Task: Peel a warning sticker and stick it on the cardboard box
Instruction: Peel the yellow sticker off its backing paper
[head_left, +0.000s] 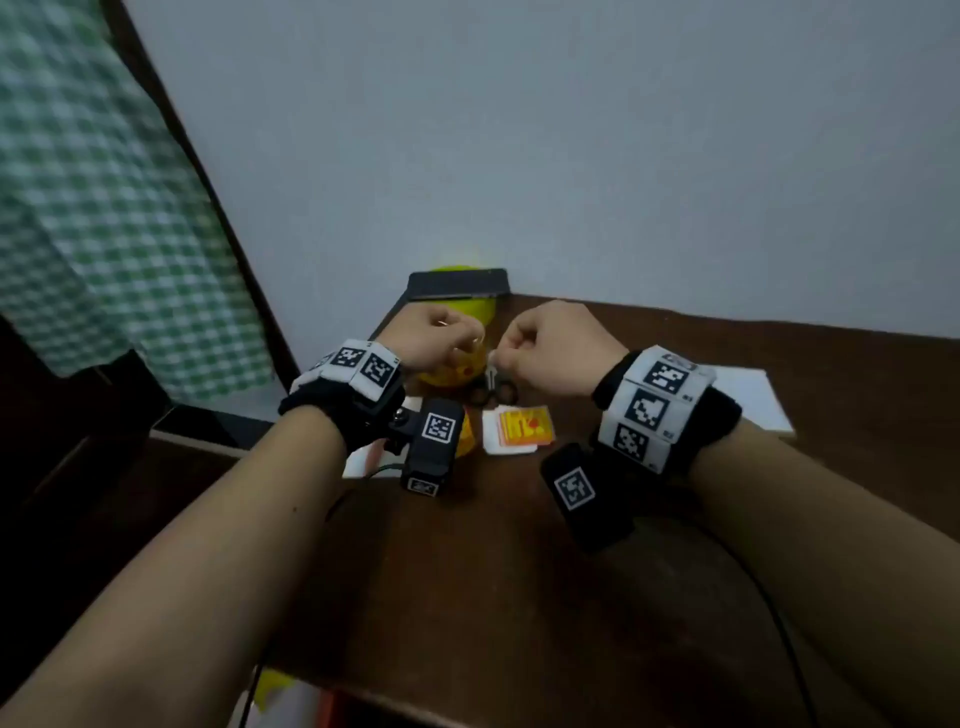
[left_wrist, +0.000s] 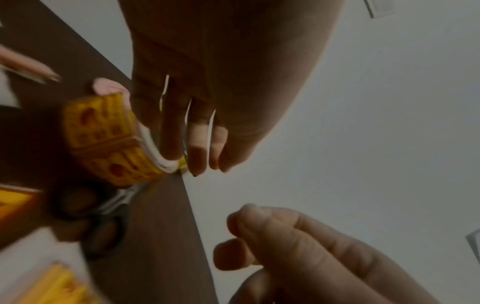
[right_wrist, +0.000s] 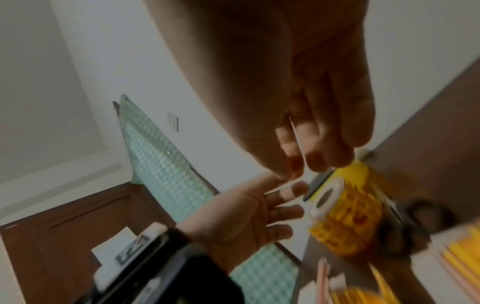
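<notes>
A roll of yellow warning stickers (head_left: 449, 375) (left_wrist: 111, 142) (right_wrist: 350, 216) sits just above the dark table (head_left: 493, 571). My left hand (head_left: 465, 343) (left_wrist: 179, 148) grips it, thumb on one side and fingers at its white core. My right hand (head_left: 500, 356) (right_wrist: 298, 170) hovers right beside the roll. Its fingers are curled, and thumb and forefinger pinch a small pale sticker edge, too blurred to read. In the left wrist view the right hand (left_wrist: 241, 236) shows that same pinch. A stack of cut yellow stickers (head_left: 522, 423) lies on white backing, nearer to me.
Black-handled scissors (head_left: 493, 392) (left_wrist: 85, 216) lie between the roll and the sticker stack. White paper (head_left: 753, 395) lies at the right. A black flat device (head_left: 457, 286) leans on the wall behind. A green checked curtain (head_left: 104, 208) hangs at the left. A cable (head_left: 769, 623) crosses the table.
</notes>
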